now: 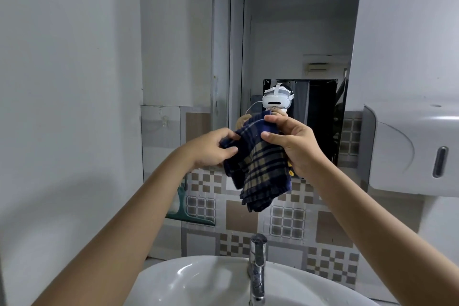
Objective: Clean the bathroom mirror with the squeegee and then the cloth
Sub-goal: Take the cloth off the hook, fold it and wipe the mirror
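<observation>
Both hands, left [211,148] and right [295,145], pinched the plaid cloth [258,169] before the mirror [285,32], each grip closed on it.

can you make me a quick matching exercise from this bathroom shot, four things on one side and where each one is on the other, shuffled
Things
1. blue and tan plaid cloth
2. green plastic squeegee
3. chrome metal tap
4. white plastic wall dispenser

Places
A. rising over the white ceramic basin, bottom centre
B. mounted on the wall, far right
C. leaning against the patterned tiles, behind the left forearm
D. held up by both hands in front of the mirror

Pairs: 1-D, 2-C, 3-A, 4-B
</observation>
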{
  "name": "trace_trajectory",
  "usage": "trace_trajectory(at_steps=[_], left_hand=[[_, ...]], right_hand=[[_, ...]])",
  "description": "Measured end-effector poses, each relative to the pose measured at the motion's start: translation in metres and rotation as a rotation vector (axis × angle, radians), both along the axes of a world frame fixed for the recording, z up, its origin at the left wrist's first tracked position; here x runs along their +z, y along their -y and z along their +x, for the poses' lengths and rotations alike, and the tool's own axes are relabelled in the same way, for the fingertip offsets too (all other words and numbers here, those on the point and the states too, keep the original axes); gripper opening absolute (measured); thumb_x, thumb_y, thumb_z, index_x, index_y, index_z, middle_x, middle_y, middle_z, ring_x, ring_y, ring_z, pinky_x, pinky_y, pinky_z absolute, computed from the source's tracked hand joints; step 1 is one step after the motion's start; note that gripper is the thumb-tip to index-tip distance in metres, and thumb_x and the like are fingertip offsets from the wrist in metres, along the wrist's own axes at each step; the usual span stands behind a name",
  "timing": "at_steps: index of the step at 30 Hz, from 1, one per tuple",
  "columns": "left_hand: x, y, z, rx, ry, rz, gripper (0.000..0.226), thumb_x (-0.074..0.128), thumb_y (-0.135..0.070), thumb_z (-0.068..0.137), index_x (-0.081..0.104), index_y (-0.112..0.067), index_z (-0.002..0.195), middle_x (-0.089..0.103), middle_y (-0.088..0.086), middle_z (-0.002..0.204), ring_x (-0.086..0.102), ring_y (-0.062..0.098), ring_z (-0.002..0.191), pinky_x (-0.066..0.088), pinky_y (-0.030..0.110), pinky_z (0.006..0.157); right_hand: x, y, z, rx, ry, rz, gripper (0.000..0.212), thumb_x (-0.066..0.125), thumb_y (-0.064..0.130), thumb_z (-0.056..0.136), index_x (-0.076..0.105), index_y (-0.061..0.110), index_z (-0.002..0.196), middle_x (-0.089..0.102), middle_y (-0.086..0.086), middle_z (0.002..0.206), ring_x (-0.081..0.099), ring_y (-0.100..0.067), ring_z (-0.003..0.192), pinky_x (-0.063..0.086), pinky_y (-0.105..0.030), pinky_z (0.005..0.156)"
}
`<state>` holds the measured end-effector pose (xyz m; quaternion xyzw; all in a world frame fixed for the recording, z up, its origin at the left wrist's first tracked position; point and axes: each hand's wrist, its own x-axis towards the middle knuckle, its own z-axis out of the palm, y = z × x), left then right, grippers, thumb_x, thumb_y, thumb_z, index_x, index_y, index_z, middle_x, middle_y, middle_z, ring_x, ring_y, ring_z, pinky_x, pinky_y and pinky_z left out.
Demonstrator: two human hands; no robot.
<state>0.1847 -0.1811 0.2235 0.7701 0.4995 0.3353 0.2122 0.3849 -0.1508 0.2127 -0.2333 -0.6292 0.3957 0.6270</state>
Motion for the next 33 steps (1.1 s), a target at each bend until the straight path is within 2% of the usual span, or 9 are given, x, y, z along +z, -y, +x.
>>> trace_trajectory(at_steps=[2, 4, 9, 14, 18, 23, 27, 30, 33], left_hand=[[0.003, 0.003, 0.003, 0.010, -0.104, -0.100, 0.027, 0.043, -0.032, 0.097, 0.042, -0.033, 0.124, 0.065, -0.003, 0.102, 0.068, 0.017, 0.088, 0.051, 0.024, 0.061], [0.001, 0.001, 0.004, -0.004, -0.116, -0.158, 0.034, 0.040, -0.038, 0.097, 0.037, -0.038, 0.131, 0.068, 0.000, 0.107, 0.069, 0.016, 0.090, 0.054, 0.035, 0.078], [-0.014, -0.011, 0.004, -0.121, 0.103, -0.230, 0.041, 0.041, -0.040, 0.097, 0.029, -0.042, 0.136, 0.069, 0.004, 0.110, 0.068, 0.020, 0.095, 0.045, 0.054, 0.095], [-0.029, -0.026, 0.006, -0.286, 0.398, -0.262, 0.041, 0.044, -0.034, 0.097, 0.030, -0.040, 0.135, 0.069, 0.007, 0.105, 0.067, 0.023, 0.100, 0.048, 0.051, 0.091], [-0.037, -0.036, 0.011, -0.363, 0.735, -0.227, 0.036, 0.047, -0.016, 0.096, 0.045, -0.024, 0.131, 0.064, 0.008, 0.111, 0.068, 0.018, 0.089, 0.055, 0.029, 0.066], [-0.035, -0.051, 0.005, -0.335, 0.931, -0.131, 0.040, 0.060, -0.002, 0.085, 0.058, -0.022, 0.119, 0.058, 0.017, 0.125, 0.061, 0.030, 0.107, 0.055, 0.035, 0.080], [-0.023, -0.048, -0.003, -0.322, 0.984, -0.237, 0.049, 0.057, 0.008, 0.081, 0.053, -0.013, 0.126, 0.062, 0.020, 0.116, 0.065, 0.026, 0.097, 0.057, 0.031, 0.077], [-0.018, -0.048, 0.000, -0.235, 1.014, -0.077, 0.043, 0.060, 0.009, 0.079, 0.062, -0.011, 0.117, 0.062, 0.015, 0.113, 0.064, 0.024, 0.097, 0.057, 0.030, 0.076], [-0.009, -0.049, 0.004, -0.106, 0.801, 0.280, 0.040, 0.065, 0.003, 0.079, 0.065, -0.020, 0.112, 0.063, 0.006, 0.116, 0.062, 0.017, 0.105, 0.053, 0.029, 0.088]], right_hand=[[-0.001, -0.002, -0.002, -0.017, 0.002, -0.005, 0.032, 0.073, -0.008, 0.075, 0.072, 0.016, 0.098, 0.076, 0.011, 0.084, 0.070, -0.012, 0.083, 0.059, -0.031, 0.077], [-0.001, -0.004, -0.003, -0.018, -0.003, -0.012, 0.032, 0.072, -0.008, 0.076, 0.072, 0.016, 0.097, 0.076, 0.011, 0.083, 0.070, -0.012, 0.083, 0.060, -0.032, 0.079], [0.002, -0.007, -0.005, 0.008, -0.022, -0.022, 0.031, 0.067, -0.010, 0.079, 0.069, 0.014, 0.098, 0.075, 0.017, 0.080, 0.069, -0.006, 0.081, 0.058, -0.027, 0.076], [0.004, -0.012, -0.004, 0.020, -0.072, -0.062, 0.031, 0.067, -0.010, 0.079, 0.069, 0.013, 0.099, 0.075, 0.010, 0.087, 0.070, -0.011, 0.084, 0.059, -0.025, 0.069], [0.005, -0.015, -0.001, 0.031, -0.084, -0.087, 0.031, 0.065, -0.009, 0.081, 0.068, 0.013, 0.103, 0.070, -0.002, 0.103, 0.068, -0.017, 0.090, 0.061, -0.029, 0.072], [0.004, -0.020, 0.007, -0.091, 0.047, -0.051, 0.033, 0.075, -0.004, 0.075, 0.069, 0.011, 0.104, 0.073, 0.001, 0.106, 0.070, -0.024, 0.097, 0.061, -0.040, 0.076], [0.002, -0.022, 0.010, -0.219, 0.135, 0.060, 0.032, 0.082, -0.001, 0.068, 0.072, 0.017, 0.093, 0.069, -0.016, 0.112, 0.068, -0.034, 0.101, 0.058, -0.046, 0.084], [0.003, -0.020, 0.007, -0.305, 0.174, 0.138, 0.035, 0.086, 0.004, 0.065, 0.071, 0.023, 0.091, 0.071, -0.005, 0.103, 0.068, -0.021, 0.100, 0.057, -0.045, 0.088], [0.004, -0.016, 0.001, -0.281, 0.135, 0.124, 0.047, 0.086, 0.003, 0.064, 0.065, 0.012, 0.105, 0.069, -0.008, 0.112, 0.068, -0.022, 0.100, 0.059, -0.042, 0.083]])
